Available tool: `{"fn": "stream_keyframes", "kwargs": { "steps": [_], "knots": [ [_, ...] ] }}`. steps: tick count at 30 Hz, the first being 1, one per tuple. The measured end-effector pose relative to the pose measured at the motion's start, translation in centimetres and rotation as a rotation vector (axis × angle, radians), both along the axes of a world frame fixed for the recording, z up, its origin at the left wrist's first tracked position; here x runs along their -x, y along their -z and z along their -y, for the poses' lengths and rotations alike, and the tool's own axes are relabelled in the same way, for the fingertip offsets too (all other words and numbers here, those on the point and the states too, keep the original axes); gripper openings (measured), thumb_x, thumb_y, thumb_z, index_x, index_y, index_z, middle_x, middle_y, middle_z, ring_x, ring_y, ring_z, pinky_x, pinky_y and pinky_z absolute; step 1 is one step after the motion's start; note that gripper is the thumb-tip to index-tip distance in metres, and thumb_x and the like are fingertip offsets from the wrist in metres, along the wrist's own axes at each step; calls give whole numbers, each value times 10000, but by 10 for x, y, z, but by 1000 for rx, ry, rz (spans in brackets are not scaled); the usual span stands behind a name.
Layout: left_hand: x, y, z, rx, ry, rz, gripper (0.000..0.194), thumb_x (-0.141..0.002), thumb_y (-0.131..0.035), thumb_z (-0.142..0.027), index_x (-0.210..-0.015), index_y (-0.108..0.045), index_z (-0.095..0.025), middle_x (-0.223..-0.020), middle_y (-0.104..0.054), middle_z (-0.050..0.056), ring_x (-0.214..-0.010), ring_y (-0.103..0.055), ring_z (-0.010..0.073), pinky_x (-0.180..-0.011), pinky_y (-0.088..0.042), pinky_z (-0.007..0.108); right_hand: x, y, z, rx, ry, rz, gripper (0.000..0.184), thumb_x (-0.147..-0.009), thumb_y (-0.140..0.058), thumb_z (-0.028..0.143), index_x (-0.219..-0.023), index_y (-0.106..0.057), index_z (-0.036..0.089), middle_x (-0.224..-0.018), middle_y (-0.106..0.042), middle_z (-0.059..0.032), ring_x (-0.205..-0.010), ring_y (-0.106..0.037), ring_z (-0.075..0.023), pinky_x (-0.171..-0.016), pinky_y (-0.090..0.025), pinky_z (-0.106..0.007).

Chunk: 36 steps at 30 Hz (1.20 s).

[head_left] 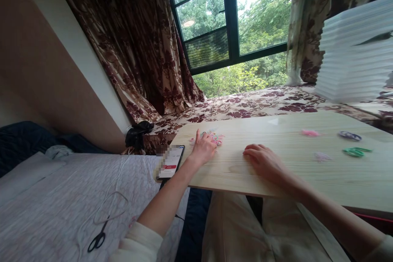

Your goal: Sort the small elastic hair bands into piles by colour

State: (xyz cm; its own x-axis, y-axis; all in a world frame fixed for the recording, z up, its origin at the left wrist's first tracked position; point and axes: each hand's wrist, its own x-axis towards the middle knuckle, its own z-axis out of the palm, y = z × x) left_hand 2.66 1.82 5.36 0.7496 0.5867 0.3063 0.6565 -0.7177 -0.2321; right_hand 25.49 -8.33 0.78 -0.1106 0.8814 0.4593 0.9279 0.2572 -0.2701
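At the left part of the light wooden table, my left hand (202, 147) is over a small pile of colourful hair ties (216, 136). One finger sticks up while the others bend down together at the pile; what is between their tips is hidden. My right hand (264, 160) lies palm down near the table's front edge, its fingers stretched out and touching nothing but the board. Off to the right lie small separate groups: pink hair ties (310, 132), pale lilac ones (322, 156), green ones (356, 152) and a dark patterned oval item (350, 135).
A phone (170, 163) with a lit screen lies on the table (233, 180) at its left edge. Scissors (97, 241) and white cables (107, 196) are on the bed at left. A white pleated object (353, 57) stands behind the table at right. A window is ahead.
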Motion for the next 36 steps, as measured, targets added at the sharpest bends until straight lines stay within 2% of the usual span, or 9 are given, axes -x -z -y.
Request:
{"fn": "stream_keyframes", "kwargs": {
  "steps": [7, 11, 15, 20, 24, 27, 30, 34, 36],
  "knots": [
    [-9, -5, -10, -62, 162, -150, 167, -862, -573, -166, -881, -726, -231, -1009, -718, 89, -1163, -527, 264, -1168, -183, 631, 1, -3, 1, 23, 0, -1, 333, -905, -424, 202, -961, -751, 193, -1102, -718, -98, -1002, -631, -268, -918, -477, -421],
    [-12, -5, -13, -11, 190, -131, 139, -811, -606, -133, -832, -712, -220, -1015, -716, 89, -1149, -532, 266, -1175, -159, 614, 3, -4, 2, 34, 2, 6, 329, -913, -422, 205, -958, -748, 192, -1104, -717, -95, -990, -627, -261, -912, -474, -407],
    [-13, -2, -9, 133, 146, 17, 122, -803, -599, -153, -745, -689, -211, -960, -716, 79, -1135, -552, 260, -1168, -189, 600, 3, -4, 3, 32, 8, 6, 317, -917, -430, 208, -952, -745, 203, -1105, -716, -88, -997, -625, -254, -909, -471, -397],
    [-21, 9, 3, 299, 74, 357, 136, -785, -580, -143, -711, -668, -215, -898, -725, 31, -1042, -612, 206, -1181, -213, 545, 4, -5, 4, 36, 18, 1, 310, -916, -435, 191, -959, -742, 207, -1102, -716, -80, -1008, -623, -249, -908, -468, -388],
    [-35, 17, 16, 402, 67, 549, 120, -782, -603, -166, -700, -673, -219, -793, -722, -2, -888, -641, 170, -1163, -289, 467, 5, -5, 5, 32, 17, -22, 295, -908, -454, 178, -974, -740, 199, -1091, -717, -85, -1001, -626, -242, -915, -467, -381],
    [-43, 23, 27, 450, 56, 639, 102, -766, -624, -153, -709, -685, -212, -815, -729, 3, -912, -643, 179, -1107, -367, 445, 5, -6, 6, 31, 22, -37, 286, -903, -465, 178, -1001, -734, 188, -1088, -716, -93, -1001, -624, -240, -912, -465, -375],
    [-47, 29, 37, 443, 20, 688, 102, -759, -642, -138, -779, -709, -212, -854, -736, 16, -980, -628, 207, -1041, -423, 443, 5, -8, 7, 42, 44, -41, 287, -903, -463, 187, -1004, -731, 181, -1089, -714, -99, -998, -623, -245, -916, -459, -385],
    [-46, 38, 43, 435, 7, 740, 286, -756, -637, -87, -993, -710, -230, -886, -744, 7, -1041, -617, 216, -1047, -426, 451, 4, -8, 8, 35, 66, -37, 285, -896, -462, 193, -984, -733, 191, -1065, -717, -94, -979, -626, -239, -897, -456, -377],
    [-43, 42, 44, 427, 7, 767, 326, -751, -641, -77, -1029, -703, -234, -917, -742, 13, -1066, -606, 220, -1043, -436, 441, 3, -6, 7, 22, 66, -38, 279, -893, -465, 199, -964, -735, 200, -1054, -719, -90, -959, -627, -229, -884, -457, -369]
  ]
}}
